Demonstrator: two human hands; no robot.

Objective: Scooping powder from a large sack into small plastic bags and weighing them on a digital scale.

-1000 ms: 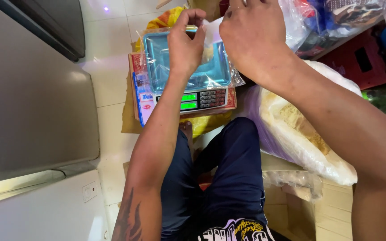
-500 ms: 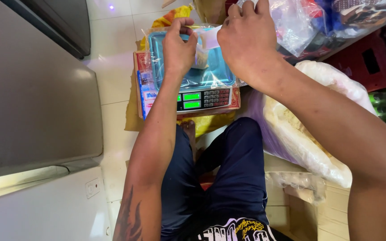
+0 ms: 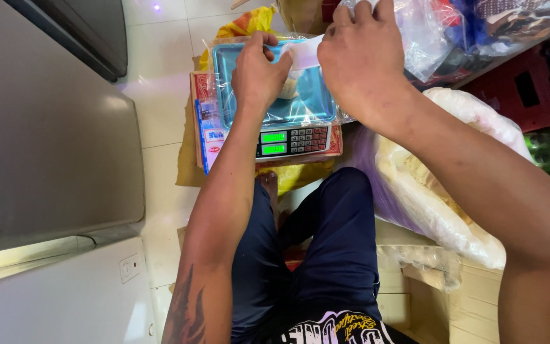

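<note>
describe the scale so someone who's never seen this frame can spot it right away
Start at the white tiled floor ahead of the seated person's knees, where a flattened red printed box lies. The scale sits on it, under the left hand and right hand. Unlike the plastic bags beside it, it has a shiny blue-tinted metal tray wrapped in clear film and two glowing green displays next to a keypad.

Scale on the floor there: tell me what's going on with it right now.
A seated person leans over the scale, which sits on a box on the tiled floor. Both hands are above its blue tray. The left hand and the right hand hold a small clear bag between them, over the tray. The scale's green display is lit. A big plastic sack of pale contents lies at the person's right.
</note>
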